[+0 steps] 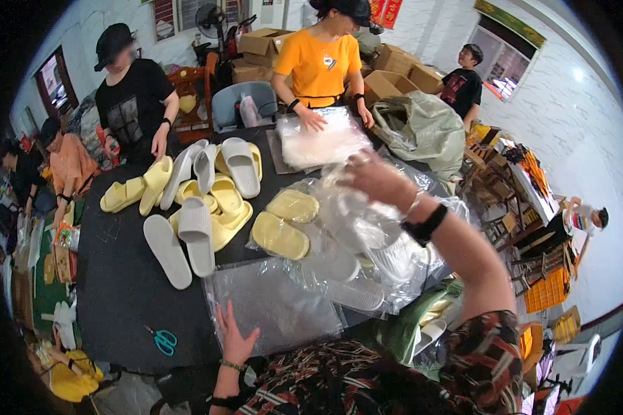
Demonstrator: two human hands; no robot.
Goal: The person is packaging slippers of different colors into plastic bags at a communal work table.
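My left hand (234,337) lies flat with fingers spread on a stack of clear plastic bags (277,304) at the near edge of the black table (124,290). My right hand (375,178) is raised over the table and pinches the top of a clear plastic bag (346,207) that hangs from it. Under and beside that bag lie two yellow slippers (284,221) and bagged white slippers (367,270).
A heap of loose yellow and white slippers (201,200) covers the table's far left. Teal scissors (164,339) lie near the front edge. A person in an orange shirt (320,66) handles a bag pile (323,142) opposite; a person in black (135,97) stands at left. Cardboard boxes (394,69) behind.
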